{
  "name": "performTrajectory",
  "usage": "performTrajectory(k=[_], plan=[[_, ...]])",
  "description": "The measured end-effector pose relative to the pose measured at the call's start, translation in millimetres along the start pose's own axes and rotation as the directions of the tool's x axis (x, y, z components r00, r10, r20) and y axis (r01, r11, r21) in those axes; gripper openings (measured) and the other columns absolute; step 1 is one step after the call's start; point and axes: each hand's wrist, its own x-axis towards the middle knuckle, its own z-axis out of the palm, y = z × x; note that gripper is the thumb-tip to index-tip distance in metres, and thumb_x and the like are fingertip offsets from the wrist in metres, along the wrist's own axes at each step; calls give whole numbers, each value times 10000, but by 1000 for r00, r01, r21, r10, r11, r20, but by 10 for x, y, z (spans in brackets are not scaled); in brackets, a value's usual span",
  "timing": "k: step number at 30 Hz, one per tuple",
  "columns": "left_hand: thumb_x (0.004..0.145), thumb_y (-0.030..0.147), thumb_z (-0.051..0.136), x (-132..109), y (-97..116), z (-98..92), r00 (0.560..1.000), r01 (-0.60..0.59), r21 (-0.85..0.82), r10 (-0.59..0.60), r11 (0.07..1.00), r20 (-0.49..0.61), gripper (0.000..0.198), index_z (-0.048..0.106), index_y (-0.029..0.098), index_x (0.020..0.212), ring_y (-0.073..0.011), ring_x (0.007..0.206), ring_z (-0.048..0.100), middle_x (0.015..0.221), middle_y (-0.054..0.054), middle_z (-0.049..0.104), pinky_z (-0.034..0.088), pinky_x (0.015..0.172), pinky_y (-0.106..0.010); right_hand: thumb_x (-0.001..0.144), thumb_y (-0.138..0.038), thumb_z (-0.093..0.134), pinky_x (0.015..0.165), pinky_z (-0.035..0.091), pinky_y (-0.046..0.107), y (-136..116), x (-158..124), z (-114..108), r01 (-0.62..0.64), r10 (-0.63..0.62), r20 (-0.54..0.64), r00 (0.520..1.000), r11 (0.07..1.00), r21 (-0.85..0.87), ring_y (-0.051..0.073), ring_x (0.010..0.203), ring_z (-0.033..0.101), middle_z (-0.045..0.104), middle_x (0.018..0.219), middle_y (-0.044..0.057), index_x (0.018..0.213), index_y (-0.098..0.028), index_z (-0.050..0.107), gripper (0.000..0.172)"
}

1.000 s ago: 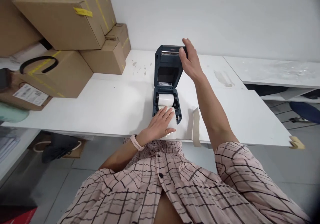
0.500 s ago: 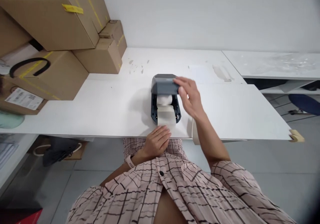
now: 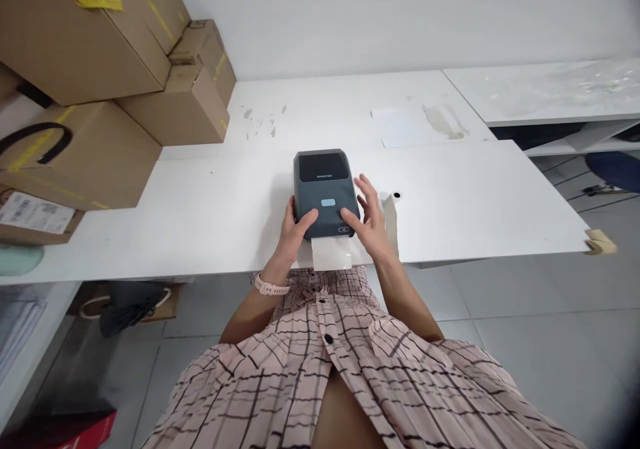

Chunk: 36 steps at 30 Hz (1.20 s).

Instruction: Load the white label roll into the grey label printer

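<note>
Currently holding the printer [image 3: 324, 193] by its left side with the left hand [image 3: 292, 233], touching its top with the thumb of the wide-spread right hand [image 3: 373, 227].

One view looks from the person's head, facing forward and steeply down. The checked shirt [image 3: 260, 382] is nearest and fills the bottom; farther off, near the middle, is the label printer [image 3: 327, 192] on the white table [image 3: 220, 215]. The wall [image 3: 350, 22] spans the top, cardboard boxes [image 3: 100, 149] the left edge.
</note>
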Motion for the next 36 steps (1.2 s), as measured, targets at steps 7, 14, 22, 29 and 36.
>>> performTrajectory(k=[7, 14, 22, 29, 36], plan=[[920, 577, 648, -71, -9, 8, 999, -47, -7, 47, 999, 9, 880, 228, 270, 1629, -350, 1490, 473, 1672, -151, 394, 542, 1139, -489, 844, -639, 702, 1196, 476, 542, 281, -19, 104, -337, 294, 174, 940, 883, 327, 316, 1530, 427, 271, 1741, 68, 1667, -361, 142, 1033], [941, 617, 588, -340, -226, 42, 988, -95, 175, 114, 980, -100, 805, 261, 291, 1600, -298, 1442, 509, 1651, -153, 391, 551, 1058, -404, 819, -617, 716, 1208, 461, 519, 280, -30, 143, -323, 287, 151, 946, 878, 354, 309, 1543, 407, 262, 1744, 69, 1667, -352, 151, 1053], [796, 681, 706, -726, -316, 121, 977, 212, 82, -214, 974, 9, 514, 609, 187, 691, -144, 600, 534, 579, 20, 529, 446, 592, -283, 785, -610, 736, 1232, 427, 513, 269, -19, 184, -292, 277, 95, 956, 875, 387, 305, 1528, 427, 307, 1726, 85, 1648, -323, 215, 1048], [617, 639, 866, -566, -88, 250, 925, 378, -251, -354, 891, 135, 540, 755, 155, 828, -210, 692, 667, 679, -54, 719, 523, 650, -323, 794, -565, 730, 1236, 415, 517, 282, -12, 179, -290, 281, 82, 956, 874, 389, 308, 1524, 427, 349, 1706, 95, 1625, -285, 265, 993], [753, 712, 725, -663, -223, 98, 973, 219, 41, -221, 975, 69, 600, 510, 195, 538, -91, 495, 359, 484, 53, 403, 290, 505, -269, 981, -372, 533, 1283, 267, 610, 30, -84, 189, 183, -205, -84, 975, 959, -218, 290, 1556, 354, 597, 1523, 15, 1575, -412, 339, 626]])
